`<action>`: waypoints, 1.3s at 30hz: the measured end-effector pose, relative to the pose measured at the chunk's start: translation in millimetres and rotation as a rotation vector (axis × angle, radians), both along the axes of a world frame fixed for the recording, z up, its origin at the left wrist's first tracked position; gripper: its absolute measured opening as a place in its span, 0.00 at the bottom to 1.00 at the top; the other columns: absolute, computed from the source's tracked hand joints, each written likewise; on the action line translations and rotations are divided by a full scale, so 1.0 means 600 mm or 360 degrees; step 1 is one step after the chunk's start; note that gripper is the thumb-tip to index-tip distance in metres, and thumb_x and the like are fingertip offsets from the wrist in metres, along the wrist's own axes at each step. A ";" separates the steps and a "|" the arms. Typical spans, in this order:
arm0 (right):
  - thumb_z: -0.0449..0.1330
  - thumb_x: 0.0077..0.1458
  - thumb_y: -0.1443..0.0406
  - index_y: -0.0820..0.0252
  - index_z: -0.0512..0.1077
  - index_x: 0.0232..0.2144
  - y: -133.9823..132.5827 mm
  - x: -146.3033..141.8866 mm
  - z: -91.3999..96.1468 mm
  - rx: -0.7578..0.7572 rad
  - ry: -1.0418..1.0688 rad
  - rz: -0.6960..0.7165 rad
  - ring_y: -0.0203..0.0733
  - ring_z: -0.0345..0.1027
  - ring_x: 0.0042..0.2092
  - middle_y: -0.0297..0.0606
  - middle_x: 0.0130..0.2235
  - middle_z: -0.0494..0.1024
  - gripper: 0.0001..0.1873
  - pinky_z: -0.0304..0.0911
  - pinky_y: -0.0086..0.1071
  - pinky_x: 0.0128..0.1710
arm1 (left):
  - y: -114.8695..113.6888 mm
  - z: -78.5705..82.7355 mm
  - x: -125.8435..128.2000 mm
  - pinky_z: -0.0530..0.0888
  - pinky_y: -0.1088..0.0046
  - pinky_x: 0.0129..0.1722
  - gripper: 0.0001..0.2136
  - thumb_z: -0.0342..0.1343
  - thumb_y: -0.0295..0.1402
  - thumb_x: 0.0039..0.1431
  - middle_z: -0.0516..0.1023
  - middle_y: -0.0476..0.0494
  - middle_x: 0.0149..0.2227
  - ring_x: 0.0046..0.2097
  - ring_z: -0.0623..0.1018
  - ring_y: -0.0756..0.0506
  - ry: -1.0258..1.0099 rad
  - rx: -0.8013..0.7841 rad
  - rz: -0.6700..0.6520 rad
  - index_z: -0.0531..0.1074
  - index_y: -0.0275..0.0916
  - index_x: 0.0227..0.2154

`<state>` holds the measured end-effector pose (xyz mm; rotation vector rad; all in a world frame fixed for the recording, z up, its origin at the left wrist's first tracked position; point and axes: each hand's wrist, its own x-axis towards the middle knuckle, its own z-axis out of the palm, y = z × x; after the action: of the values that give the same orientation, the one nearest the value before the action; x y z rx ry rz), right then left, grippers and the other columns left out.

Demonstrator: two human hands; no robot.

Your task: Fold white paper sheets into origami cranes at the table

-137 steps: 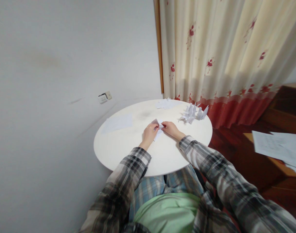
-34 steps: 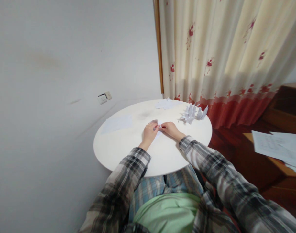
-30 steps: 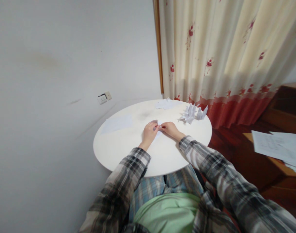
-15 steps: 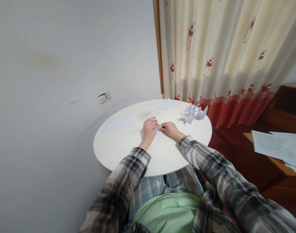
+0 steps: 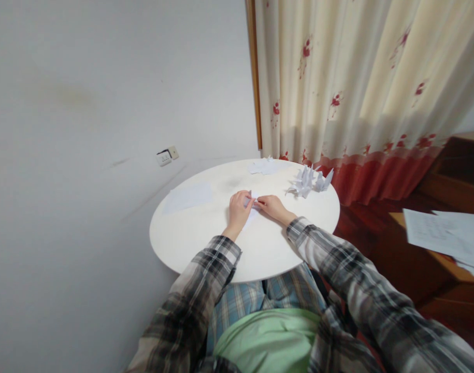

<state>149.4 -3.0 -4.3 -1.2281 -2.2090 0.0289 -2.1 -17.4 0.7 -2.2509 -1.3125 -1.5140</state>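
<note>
A small piece of folded white paper (image 5: 253,212) is between my hands above the middle of the round white table (image 5: 198,235). My left hand (image 5: 239,208) is closed on its left side, fingers curled and thumb against the paper. From the right, my right hand (image 5: 273,206) pinches the paper's edge, its fingertips almost meeting my left thumb. The fingers cover much of the paper, so its exact folds are hidden. Several folded paper cranes (image 5: 303,182) stand clustered at the table's right rear.
Flat white sheets (image 5: 190,198) lie on the table's left. Paper scraps (image 5: 263,166) lie at the back edge. A wall with a socket (image 5: 164,158) borders the left, a floral curtain (image 5: 338,103) the back. More papers (image 5: 446,233) rest on wooden furniture at right.
My left fingers have curled down closer over the paper, and its upper flap now shows as a narrower point. My right hand has barely moved.
</note>
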 end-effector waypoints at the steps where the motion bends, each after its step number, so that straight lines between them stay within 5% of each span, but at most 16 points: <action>1: 0.49 0.58 0.59 0.61 0.73 0.28 0.000 0.000 0.000 0.0009 -0.0005 0.0007 0.34 0.63 0.30 0.40 0.30 0.76 0.17 0.47 0.26 0.29 | 0.000 -0.001 0.001 0.66 0.66 0.44 0.07 0.55 0.32 0.51 0.72 0.45 0.36 0.42 0.71 0.45 -0.0063 -0.0025 0.0009 0.65 0.40 0.33; 9: 0.50 0.57 0.59 0.61 0.74 0.30 0.001 0.002 0.000 0.0054 -0.0064 -0.0013 0.36 0.66 0.32 0.42 0.32 0.77 0.16 0.47 0.27 0.30 | -0.001 -0.001 0.003 0.68 0.68 0.45 0.24 0.58 0.30 0.47 0.73 0.45 0.39 0.43 0.73 0.47 -0.0226 -0.0131 -0.0157 0.56 0.40 0.47; 19: 0.52 0.56 0.65 0.60 0.74 0.34 -0.005 0.006 0.007 0.0007 -0.0106 -0.0152 0.37 0.68 0.37 0.40 0.36 0.77 0.11 0.52 0.26 0.34 | 0.003 -0.004 0.002 0.68 0.69 0.44 0.21 0.60 0.31 0.46 0.75 0.46 0.38 0.41 0.73 0.48 -0.0069 -0.0204 -0.0198 0.62 0.40 0.44; 25: 0.53 0.55 0.65 0.59 0.73 0.38 -0.005 0.003 0.006 0.0039 -0.0030 -0.0047 0.36 0.67 0.40 0.38 0.39 0.76 0.11 0.55 0.24 0.38 | 0.003 -0.004 0.000 0.68 0.69 0.44 0.12 0.58 0.31 0.48 0.75 0.46 0.37 0.41 0.73 0.47 0.0030 -0.0253 -0.0150 0.68 0.39 0.38; 39: 0.54 0.54 0.63 0.59 0.74 0.36 -0.004 0.004 0.006 0.0050 0.0001 -0.0134 0.37 0.68 0.38 0.38 0.37 0.77 0.11 0.55 0.25 0.37 | 0.004 -0.005 0.002 0.69 0.70 0.44 0.08 0.55 0.34 0.51 0.76 0.45 0.37 0.40 0.73 0.48 0.0075 -0.0278 -0.0156 0.70 0.38 0.34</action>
<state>152.0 -5.2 -0.5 -1.3024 -2.1473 -0.0388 -1.0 -15.1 -2.4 -2.4754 -1.3905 -1.4168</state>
